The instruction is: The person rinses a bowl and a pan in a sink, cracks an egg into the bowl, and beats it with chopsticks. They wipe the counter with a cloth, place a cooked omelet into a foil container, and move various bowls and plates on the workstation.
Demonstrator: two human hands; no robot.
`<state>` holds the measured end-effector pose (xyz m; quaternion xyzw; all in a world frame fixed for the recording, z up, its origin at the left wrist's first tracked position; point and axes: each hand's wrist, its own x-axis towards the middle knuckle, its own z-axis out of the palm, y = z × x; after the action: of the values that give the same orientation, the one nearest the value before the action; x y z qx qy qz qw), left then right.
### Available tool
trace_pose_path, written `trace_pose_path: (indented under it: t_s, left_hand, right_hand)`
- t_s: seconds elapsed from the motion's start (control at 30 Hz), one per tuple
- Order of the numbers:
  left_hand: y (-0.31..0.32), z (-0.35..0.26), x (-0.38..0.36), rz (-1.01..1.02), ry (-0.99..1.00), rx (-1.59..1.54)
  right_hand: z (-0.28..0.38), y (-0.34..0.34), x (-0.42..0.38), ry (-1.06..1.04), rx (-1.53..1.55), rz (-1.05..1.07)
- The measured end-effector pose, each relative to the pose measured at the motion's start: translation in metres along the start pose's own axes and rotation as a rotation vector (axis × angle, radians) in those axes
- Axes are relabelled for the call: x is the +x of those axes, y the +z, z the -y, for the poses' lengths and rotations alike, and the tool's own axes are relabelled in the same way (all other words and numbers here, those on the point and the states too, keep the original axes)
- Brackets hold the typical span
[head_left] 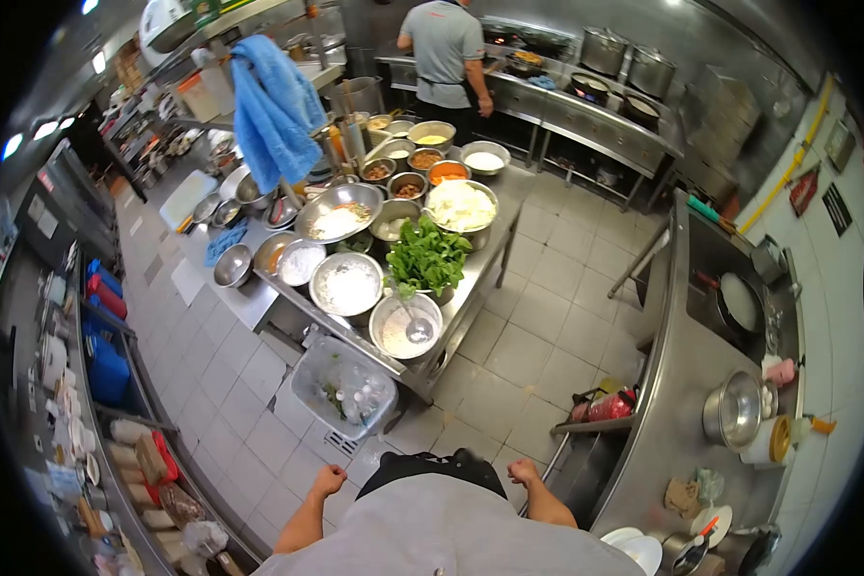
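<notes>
My left hand [330,480] hangs at my side with its fingers curled in, and nothing shows in it. Below it on the floor, a plastic bin [307,382] holds eggshells and scraps. On the other side, my right hand [523,471] is also curled, with nothing visible in it, near the sink counter. Ahead stands a steel prep table [480,259]. On it are a bowl of pale batter or flour [386,336] with a ladle [419,330] in it, a bowl of white powder [348,284], leafy greens [430,255] and a bowl of shredded white food [461,205].
A person in a grey shirt [442,48] stands at the stove [566,120]. On the right, a steel counter [643,461] carries a bowl [734,411] and a pan in the sink [737,300]. A blue towel [274,106] hangs over the table. Shelves [154,480] run along the left.
</notes>
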<state>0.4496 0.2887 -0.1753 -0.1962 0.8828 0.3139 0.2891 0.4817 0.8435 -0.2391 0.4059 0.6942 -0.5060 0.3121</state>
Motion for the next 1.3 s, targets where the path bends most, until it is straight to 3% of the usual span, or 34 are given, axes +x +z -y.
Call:
trace_pose_path:
  t_s: [0.17, 0.23, 0.37, 0.43, 0.57, 0.6, 0.7, 0.83, 0.9, 0.97, 1.0, 1.03, 1.07, 1.23, 1.3]
  left_hand:
    - [0.005, 0.064, -0.016, -0.153, -0.072, -0.089]
    - [0.012, 0.081, -0.03, -0.283, -0.007, -0.073]
    - [0.025, 0.081, -0.073, -0.43, -0.114, -0.259]
    - [0.047, 0.085, -0.089, -0.606, -0.157, -0.413]
    - [0.075, 0.077, -0.135, -0.684, -0.249, -0.675]
    - [0.082, 0.073, -0.144, -0.635, -0.375, -0.812]
    - [0.115, 0.074, -0.176, -0.816, -0.47, -0.816]
    - [0.18, 0.086, -0.208, -0.903, -0.716, -0.925]
    - [0.206, 0.082, -0.228, -0.889, -0.848, -1.056]
    - [0.232, 0.077, -0.24, -0.898, -0.976, -1.088]
    - [0.244, 0.071, -0.245, -0.899, -1.037, -1.101]
    - [0.264, 0.072, -0.242, -0.859, -1.1, -1.096]
    - [0.284, 0.074, -0.236, -0.818, -1.159, -1.09]
    - [0.303, 0.058, -0.241, -0.444, -1.057, -0.962]
    - [0.292, 0.062, -0.237, -0.447, -1.046, -0.97]
  right_hand:
    - [-0.019, 0.019, 0.048, -0.039, -0.086, 0.144]
    - [0.002, 0.013, 0.042, -0.093, -0.172, 0.264]
    - [0.078, 0.019, 0.059, -0.173, -0.498, 0.429]
    - [0.127, 0.057, 0.068, -0.207, -0.668, 0.505]
    - [0.206, 0.169, 0.067, -0.315, -0.958, 0.663]
    - [0.219, 0.2, 0.065, -0.345, -1.019, 0.707]
    - [0.249, 0.285, 0.053, -0.424, -1.184, 0.824]
    - [0.265, 0.363, 0.035, -0.532, -1.365, 0.955]
    - [0.271, 0.398, 0.024, -0.76, -1.531, 1.075]
    - [0.275, 0.427, 0.016, -1.192, -1.738, 1.208]
    - [0.275, 0.439, 0.011, -1.223, -1.749, 1.228]
    - [0.271, 0.45, 0.006, -1.057, -1.69, 1.208]
    - [0.264, 0.466, 0.007, -0.58, -1.457, 1.102]
    - [0.257, 0.482, -0.012, -0.594, -1.398, 1.129]
    - [0.259, 0.467, -0.008, -0.573, -1.384, 1.071]
